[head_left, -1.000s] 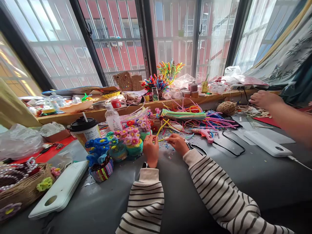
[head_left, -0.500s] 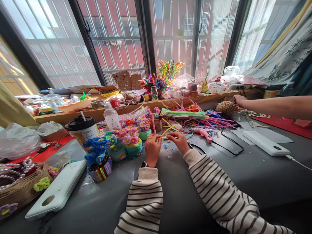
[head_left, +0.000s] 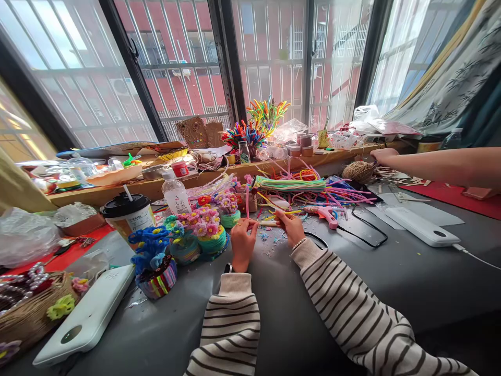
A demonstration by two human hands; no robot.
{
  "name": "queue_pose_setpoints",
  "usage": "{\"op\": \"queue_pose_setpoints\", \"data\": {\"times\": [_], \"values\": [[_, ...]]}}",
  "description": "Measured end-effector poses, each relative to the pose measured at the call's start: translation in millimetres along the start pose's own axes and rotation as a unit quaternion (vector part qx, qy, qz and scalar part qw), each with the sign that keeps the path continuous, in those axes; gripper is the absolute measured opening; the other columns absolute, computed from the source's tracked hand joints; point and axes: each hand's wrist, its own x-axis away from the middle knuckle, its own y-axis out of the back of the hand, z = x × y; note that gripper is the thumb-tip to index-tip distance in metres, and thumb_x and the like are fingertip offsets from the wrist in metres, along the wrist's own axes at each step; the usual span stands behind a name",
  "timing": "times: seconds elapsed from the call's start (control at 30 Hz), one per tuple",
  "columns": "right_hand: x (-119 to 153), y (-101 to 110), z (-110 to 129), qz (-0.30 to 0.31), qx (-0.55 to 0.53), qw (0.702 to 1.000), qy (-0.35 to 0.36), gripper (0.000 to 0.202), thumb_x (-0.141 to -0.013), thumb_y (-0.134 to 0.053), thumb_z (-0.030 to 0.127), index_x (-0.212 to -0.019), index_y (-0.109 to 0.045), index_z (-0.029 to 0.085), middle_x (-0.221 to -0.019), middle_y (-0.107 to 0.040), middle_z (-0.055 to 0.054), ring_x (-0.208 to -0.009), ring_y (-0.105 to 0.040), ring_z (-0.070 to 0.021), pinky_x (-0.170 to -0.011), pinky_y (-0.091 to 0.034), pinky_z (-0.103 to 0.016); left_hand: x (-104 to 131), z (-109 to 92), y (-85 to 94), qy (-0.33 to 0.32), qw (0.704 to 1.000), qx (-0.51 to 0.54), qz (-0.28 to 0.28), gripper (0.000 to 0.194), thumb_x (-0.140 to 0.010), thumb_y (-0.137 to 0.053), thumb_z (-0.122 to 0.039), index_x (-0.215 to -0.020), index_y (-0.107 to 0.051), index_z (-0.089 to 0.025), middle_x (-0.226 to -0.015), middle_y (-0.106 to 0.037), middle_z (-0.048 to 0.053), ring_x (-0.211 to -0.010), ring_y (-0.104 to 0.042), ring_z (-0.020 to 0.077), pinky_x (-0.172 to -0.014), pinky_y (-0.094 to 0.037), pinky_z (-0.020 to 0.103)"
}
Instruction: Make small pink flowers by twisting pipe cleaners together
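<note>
Item, my left hand (head_left: 242, 245): fingertips pinched together, closed on what looks like a pink stem (head_left: 247, 206) that rises upright from them over the far half of the table (head_left: 282, 297), left of its middle. Item, my right hand (head_left: 292, 230): fingers bent and nearly together, now lifted a little toward the table's far edge and away from the left; I cannot tell whether it grips anything. Item, one yellow stem (head_left: 289, 212), fuzzy, just beyond those right fingers — the yellow curve that spanned both hands a moment ago no longer shows between them, so I judge the left alone now steadies the pink piece while the right is free of that span. Nearby: potted pink flowers (head_left: 206, 224) just left of my left hand; a pink glue gun (head_left: 327, 216) right of my right hand; a bundle of pale green stems (head_left: 291, 184) near the far edge. At the far right corner, a co-worker's hand (head_left: 385, 155) beside a ball of twine (head_left: 357, 171). Obscured: the pink stem's lower end, behind my fingers — also my right fingertips, lost among the coloured clutter. Cut off by the view: a basket (head_left: 35, 305) at the table's left edge and the co-worker's body.
</note>
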Motion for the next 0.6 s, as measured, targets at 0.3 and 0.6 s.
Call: {"op": "queue_pose_setpoints", "data": {"times": [0.3,0.6], "values": [[6.6,-3.7,0.8,0.083,0.009,0.996,0.013,0.027,-0.048,-0.068,0.04,-0.06,-0.065,0.015,-0.05,-0.056,0.002,-0.042,-0.044,-0.0055,-0.044,-0.035,-0.021,0.4,-3.5,0.3,0.02,0.999,0.029,0.036,0.029,-0.076,-0.042,-0.04,-0.069,-0.058,-0.016,-0.074,-0.058,0.004,-0.069,-0.053,0.0122,-0.065,-0.04,0.023],[8.8,-4.6,-3.6,0.155,0.081,0.984,0.02,0.028,-0.051,-0.066,0.04,-0.059,-0.065,0.013,-0.046,-0.056,0.001,-0.04,-0.042,-0.0051,-0.042,-0.033,-0.02,1.0,-0.2,-3.3,-0.031,0.994,0.033,0.099,0.025,-0.077,-0.042,-0.035,-0.07,-0.057,-0.017,-0.072,-0.058,0.002,-0.07,-0.052,0.0123,-0.065,-0.037,0.024]]}}
